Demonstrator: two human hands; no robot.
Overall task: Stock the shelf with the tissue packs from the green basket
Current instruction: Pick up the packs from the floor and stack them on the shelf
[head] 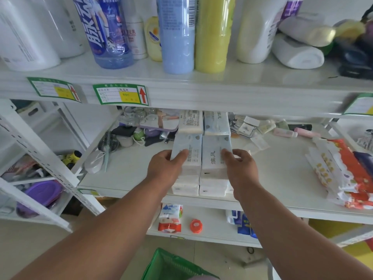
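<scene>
Two tissue packs [201, 156] lie side by side atop a stack at the middle shelf's [282, 178] front, long axes pointing backward. Left hand [164, 168] and right hand [241, 166] pinch their outer edges. More packs [203, 122] lie behind; hairbrush [108, 144] left, red-white packets [347, 174] right, green basket [171, 265] below.

Readable text I can get: right-hand tissue pack [215, 156] on the middle shelf shows 澳风. Green price tag [120, 94] on the upper shelf edge has a handwritten 洗发水 and a red up arrow. Blue bottle [105, 31] up top has big white characters, first looks like 脉. Everything else is too blurred.
</scene>
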